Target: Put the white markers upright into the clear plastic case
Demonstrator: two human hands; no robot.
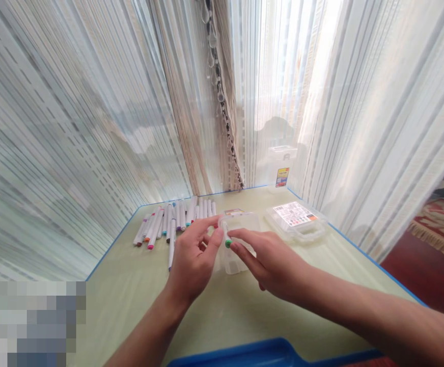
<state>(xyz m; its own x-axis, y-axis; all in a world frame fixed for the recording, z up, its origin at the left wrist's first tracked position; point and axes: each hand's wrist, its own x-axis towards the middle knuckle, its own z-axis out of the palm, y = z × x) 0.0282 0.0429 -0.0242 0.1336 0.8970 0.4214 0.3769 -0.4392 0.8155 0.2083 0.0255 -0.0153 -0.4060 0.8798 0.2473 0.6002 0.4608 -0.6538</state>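
My left hand [193, 260] pinches a white marker with a green cap [226, 237] between thumb and fingers, holding it over the table. My right hand [270, 260] reaches in from the right, its fingertips touching the green cap end. Just behind the marker stands an open clear plastic box [241, 224]. A row of several white markers with coloured caps [172, 221] lies on the table to the left of my hands.
A clear lid with a printed label [296, 219] lies to the right of the box. Another clear container [282, 168] stands at the back by the curtains. The pale green table [130, 285] has a blue edge; a blue object [245, 354] sits at the near edge.
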